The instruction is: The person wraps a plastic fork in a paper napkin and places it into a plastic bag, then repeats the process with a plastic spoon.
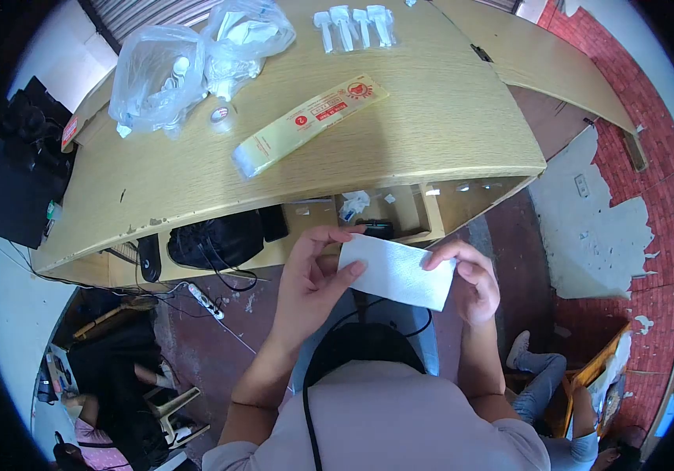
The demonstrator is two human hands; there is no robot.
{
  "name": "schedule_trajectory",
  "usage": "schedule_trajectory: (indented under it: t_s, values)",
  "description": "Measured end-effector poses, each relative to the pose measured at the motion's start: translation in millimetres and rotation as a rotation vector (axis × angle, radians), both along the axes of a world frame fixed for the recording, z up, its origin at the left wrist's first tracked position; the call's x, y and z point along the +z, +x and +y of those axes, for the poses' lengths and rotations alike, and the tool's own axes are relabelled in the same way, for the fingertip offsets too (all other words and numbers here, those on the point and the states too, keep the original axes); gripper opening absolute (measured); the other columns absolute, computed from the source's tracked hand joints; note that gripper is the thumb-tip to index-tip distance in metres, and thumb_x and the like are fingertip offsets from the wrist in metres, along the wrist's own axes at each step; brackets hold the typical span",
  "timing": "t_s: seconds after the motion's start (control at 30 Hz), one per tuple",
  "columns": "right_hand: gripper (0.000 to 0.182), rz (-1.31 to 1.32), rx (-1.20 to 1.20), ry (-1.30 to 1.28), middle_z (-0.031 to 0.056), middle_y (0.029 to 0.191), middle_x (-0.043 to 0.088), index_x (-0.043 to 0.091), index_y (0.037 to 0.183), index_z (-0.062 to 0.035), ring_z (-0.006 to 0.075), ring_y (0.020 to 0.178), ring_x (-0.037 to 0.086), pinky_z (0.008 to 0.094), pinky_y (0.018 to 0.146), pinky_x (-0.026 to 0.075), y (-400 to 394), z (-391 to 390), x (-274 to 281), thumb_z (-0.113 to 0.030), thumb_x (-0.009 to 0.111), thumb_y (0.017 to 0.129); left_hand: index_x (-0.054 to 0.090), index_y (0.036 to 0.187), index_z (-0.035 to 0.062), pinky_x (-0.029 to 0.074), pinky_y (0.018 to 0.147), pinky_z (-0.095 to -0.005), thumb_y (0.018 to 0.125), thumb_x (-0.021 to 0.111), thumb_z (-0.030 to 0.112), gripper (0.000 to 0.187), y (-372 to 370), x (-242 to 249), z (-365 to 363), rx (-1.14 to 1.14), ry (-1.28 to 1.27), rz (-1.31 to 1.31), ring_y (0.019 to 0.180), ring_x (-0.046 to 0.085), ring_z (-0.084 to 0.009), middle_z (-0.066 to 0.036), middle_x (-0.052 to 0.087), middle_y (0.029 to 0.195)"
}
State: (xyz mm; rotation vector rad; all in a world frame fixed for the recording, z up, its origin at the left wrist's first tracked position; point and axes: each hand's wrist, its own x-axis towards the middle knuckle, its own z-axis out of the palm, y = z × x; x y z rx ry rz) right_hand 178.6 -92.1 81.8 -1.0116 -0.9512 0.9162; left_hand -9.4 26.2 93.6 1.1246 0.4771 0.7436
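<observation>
one white sheet (pixel 396 272) is held up by two bare hands above the lap, just before the near edge of the worktop (pixel 431 133). its long axis is run from left to right, with the right end tipped a little toward the body and one broad face turned up to the camera. the left end is gripped by the fingers of the left hand (pixel 313 279), the thumb laid flat on the face; the right upper corner is pinched narrowly by the fingers of the right hand (pixel 470 284).

on the worktop, one long yellow packet (pixel 311 125) is laid slantwise, its printed end pointed to the far right and its clear end to the near left. one roll of tape (pixel 223 117) is seen beside two plastic bags (pixel 156 82), set at the far left. four pieces of white cutlery (pixel 354 28) are lined up in clear wrap near the far edge. below, one black bag (pixel 215 239) is stowed in the open compartment (pixel 294 224).
</observation>
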Motion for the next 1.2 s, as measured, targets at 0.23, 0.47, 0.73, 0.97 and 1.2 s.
schedule_trajectory:
  t_s: [0.23,0.47,0.73,0.97,1.2]
  values:
    - [0.016,-0.282,-0.203,-0.049,0.0064,0.09,0.062,0.06,0.092,-0.0011,0.0102,0.081,0.057,0.0202,0.071,0.042,-10,1,-3,0.007,0.064,0.078,0.062,0.105,-0.0012,0.043,0.075,-0.0198,0.087,0.057,-0.002,0.019,-3,-10,-1,-0.148,0.081,0.016,0.094,0.057,-0.0105,-0.01,0.061,0.109]
    - [0.013,-0.223,-0.13,-0.088,0.0071,0.09,0.066,0.064,0.092,0.0005,0.0107,0.084,0.059,0.0218,0.072,0.045,-6,-3,2,0.007,0.056,0.084,0.065,0.108,0.0043,0.044,0.07,-0.0204,0.087,0.059,0.002,0.023,-8,-12,-5,-0.08,0.288,0.283,0.079,0.055,-0.0079,-0.005,0.064,0.094]
    - [0.017,-0.193,-0.133,-0.121,0.0076,0.091,0.066,0.065,0.098,0.0023,0.008,0.081,0.058,0.0203,0.07,0.044,1,-7,2,0.006,0.053,0.087,0.065,0.109,0.0058,0.037,0.057,-0.0161,0.083,0.06,-0.003,0.027,-11,-10,-2,-0.017,0.502,0.278,0.069,0.05,-0.0043,-0.003,0.06,0.09]
    - [0.022,-0.2,-0.05,-0.169,0.0053,0.086,0.064,0.063,0.102,0.0025,0.0038,0.066,0.049,0.0187,0.058,0.038,7,-17,9,0.01,0.058,0.081,0.059,0.116,0.0049,0.053,0.066,-0.023,0.081,0.061,-0.004,0.036,-20,9,1,-0.202,0.394,0.272,0.086,0.062,-0.0153,-0.012,0.058,0.111]
    - [0.022,-0.101,-0.227,-0.054,0.0106,0.09,0.065,0.062,0.101,0.0043,0.0112,0.076,0.062,0.0211,0.06,0.05,18,-27,19,0.011,0.057,0.081,0.063,0.093,0.0013,0.044,0.086,-0.0303,0.083,0.057,0.0,0.012,-67,93,77,0.327,0.854,0.486,0.096,0.057,-0.0174,-0.008,0.062,0.099]
